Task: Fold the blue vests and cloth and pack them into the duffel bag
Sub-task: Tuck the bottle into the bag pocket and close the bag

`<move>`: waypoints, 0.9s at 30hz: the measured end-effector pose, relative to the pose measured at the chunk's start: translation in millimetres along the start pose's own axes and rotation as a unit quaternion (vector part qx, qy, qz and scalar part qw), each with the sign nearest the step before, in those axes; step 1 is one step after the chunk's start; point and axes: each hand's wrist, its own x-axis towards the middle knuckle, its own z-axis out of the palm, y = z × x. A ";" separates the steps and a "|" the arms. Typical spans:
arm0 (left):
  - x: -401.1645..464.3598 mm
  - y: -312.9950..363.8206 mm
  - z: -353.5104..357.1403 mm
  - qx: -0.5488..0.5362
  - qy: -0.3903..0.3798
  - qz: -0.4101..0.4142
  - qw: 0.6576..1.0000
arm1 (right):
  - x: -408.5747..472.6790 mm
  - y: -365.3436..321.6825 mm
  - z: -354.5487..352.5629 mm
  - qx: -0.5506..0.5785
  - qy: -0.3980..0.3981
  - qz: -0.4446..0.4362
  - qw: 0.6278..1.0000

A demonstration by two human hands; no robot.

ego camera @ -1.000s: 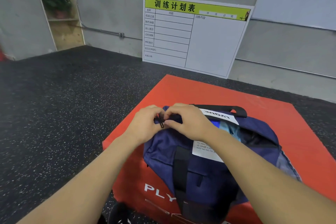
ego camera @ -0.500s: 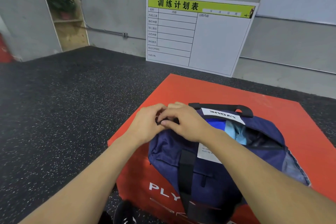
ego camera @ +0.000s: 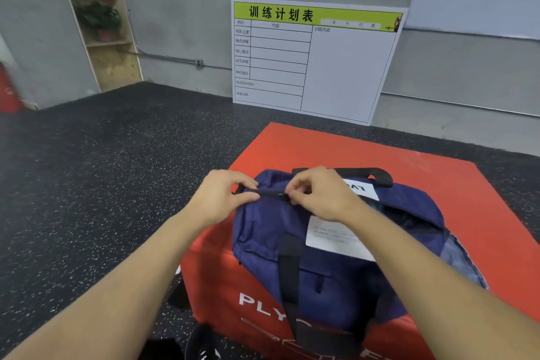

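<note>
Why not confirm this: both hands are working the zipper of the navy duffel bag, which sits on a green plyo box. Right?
Not quite: the head view shows the plyo box is red, not green. Otherwise correct: the left hand and right hand pinch the zipper on the navy duffel bag.

Duffel bag (ego camera: 336, 257) on plyo box (ego camera: 380, 161); board (ego camera: 315, 58) behind.

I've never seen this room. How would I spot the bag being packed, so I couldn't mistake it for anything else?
Find the big red box on the dark speckled floor, in front of the white chart board leaning on the wall. The duffel bag sits on its near part, under the person's left hand and right hand. It is the only navy fabric thing there, with black straps and white labels.
</note>
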 end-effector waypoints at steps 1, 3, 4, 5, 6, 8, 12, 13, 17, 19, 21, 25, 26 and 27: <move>-0.4 -0.8 -2.2 -0.004 0.007 -0.008 1.000 | -6.4 7.8 -10.5 -0.015 0.003 0.020 1.000; 0.2 -2.7 -5.5 0.005 0.012 -0.016 1.000 | -24.1 25.8 -33.7 -0.041 0.015 0.056 0.997; 1.5 -2.5 -5.9 0.021 0.011 -0.014 1.000 | -34.0 34.9 -44.4 -0.048 0.023 0.072 0.996; 3.5 0.4 -5.6 0.047 0.008 -0.003 0.999 | -43.1 43.1 -53.0 -0.052 0.031 0.087 0.994; 5.7 6.5 -3.7 0.079 0.008 0.014 0.997 | -51.2 49.6 -58.9 -0.055 0.038 0.096 0.993; 11.3 31.0 6.4 0.136 0.007 0.059 0.989 | -60.9 54.6 -61.2 -0.056 0.048 0.103 0.992; 17.8 100.6 54.8 0.186 -0.042 0.150 0.970 | -64.7 41.6 -52.7 -0.032 0.067 0.071 0.995; 19.1 112.4 65.8 0.203 -0.049 0.160 0.965 | -64.9 39.5 -53.4 -0.035 0.071 0.067 0.995; 25.0 121.5 74.0 0.253 -0.046 0.139 0.956 | -77.2 51.4 -71.4 -0.073 0.066 0.096 0.991; 24.3 119.2 68.7 0.281 -0.047 0.129 0.950 | -91.7 68.4 -87.9 -0.096 0.068 0.128 0.985; 22.3 112.1 60.7 0.289 -0.032 0.112 0.950 | -109.2 94.5 -109.6 -0.123 0.083 0.177 0.973; 13.5 105.0 55.3 0.262 -0.029 0.050 0.963 | -142.5 147.9 -145.4 -0.110 0.097 0.262 0.954; 11.1 108.7 59.7 0.254 -0.031 0.047 0.966 | -145.7 154.6 -146.7 -0.107 0.092 0.263 0.955; 9.4 113.5 65.9 0.244 -0.028 0.051 0.968 | -147.0 159.3 -145.3 -0.112 0.088 0.255 0.956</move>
